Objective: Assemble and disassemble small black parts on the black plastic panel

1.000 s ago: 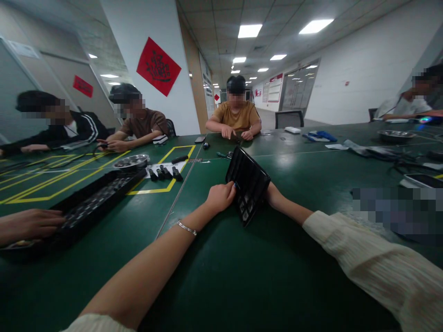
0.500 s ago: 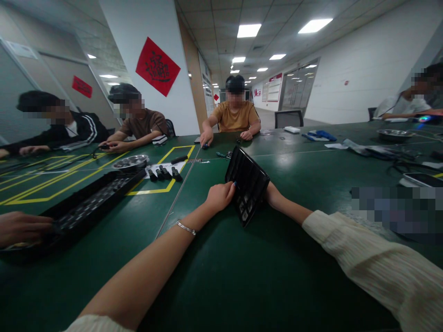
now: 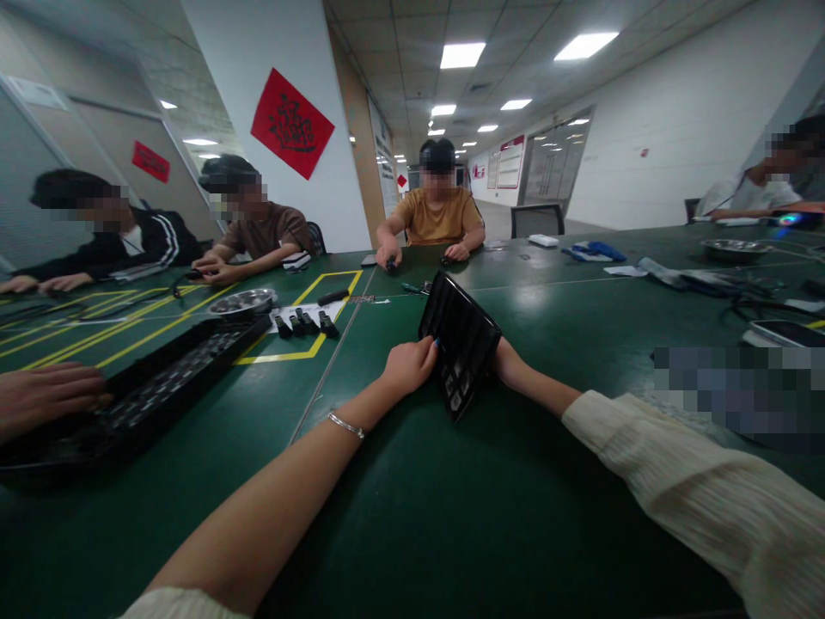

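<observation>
Gripping left hand (image 3: pixel 407 368): closed on left edge of panel (image 3: pixel 461 331); slip risk from loose pinch
Right hand (image 3: pixel 511 364): behind panel, cannot tell grip
Panel: tilted over table (image 3: pixel 516 490), between hands; knock risk from overtilting

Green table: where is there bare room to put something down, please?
Bare green table shows between the left forearm and right sleeve, below the black panel, and from the panel toward the blue bundle. Crowded: left side, with the long black tray, co-worker's hand and metal bowl.

The pillar (image 3: pixel 284 39) bears a red poster (image 3: pixel 292 124); the table (image 3: pixel 547 481), perhaps blue cloth (image 3: pixel 596 251).
</observation>
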### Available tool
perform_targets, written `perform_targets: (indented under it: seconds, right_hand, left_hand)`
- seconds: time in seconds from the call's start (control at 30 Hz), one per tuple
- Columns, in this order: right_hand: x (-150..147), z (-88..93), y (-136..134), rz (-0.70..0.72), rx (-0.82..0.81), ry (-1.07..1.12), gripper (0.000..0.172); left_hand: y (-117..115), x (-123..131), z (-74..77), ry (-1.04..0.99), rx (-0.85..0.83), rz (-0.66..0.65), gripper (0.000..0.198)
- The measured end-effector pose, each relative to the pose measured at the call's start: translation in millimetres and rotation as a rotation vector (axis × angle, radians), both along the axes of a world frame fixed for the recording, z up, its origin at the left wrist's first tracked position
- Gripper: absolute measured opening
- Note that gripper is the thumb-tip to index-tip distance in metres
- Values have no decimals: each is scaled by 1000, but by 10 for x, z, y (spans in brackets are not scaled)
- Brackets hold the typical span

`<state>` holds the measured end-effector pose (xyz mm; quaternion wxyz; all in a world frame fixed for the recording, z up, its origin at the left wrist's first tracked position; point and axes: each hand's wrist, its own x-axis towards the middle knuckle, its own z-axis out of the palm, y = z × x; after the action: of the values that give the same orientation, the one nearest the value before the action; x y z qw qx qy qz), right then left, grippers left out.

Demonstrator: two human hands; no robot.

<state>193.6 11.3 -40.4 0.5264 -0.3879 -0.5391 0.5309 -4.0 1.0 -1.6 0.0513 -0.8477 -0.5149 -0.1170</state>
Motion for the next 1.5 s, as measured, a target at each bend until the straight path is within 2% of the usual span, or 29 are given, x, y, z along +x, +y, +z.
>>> perform_targets:
  seconds: [0.7,1.07,1.27,1.5]
  right_hand:
    - [2,-37,34,-58,-16,-22,33]
    - [-9,18,7,-77,-48,-25,28]
    - [18,-13,23,-35,-35,-29,31]
    - [32,-95,119,-52,-29,-46,32]
  left_hand:
    - [21,-3,-14,10,-24,-49,48]
    - [58,-4,-30,-103,-77,-71,48]
    - [31,-7,-7,-81,-70,-46,50]
    - [22,12,0,-19,-32,-1,49]
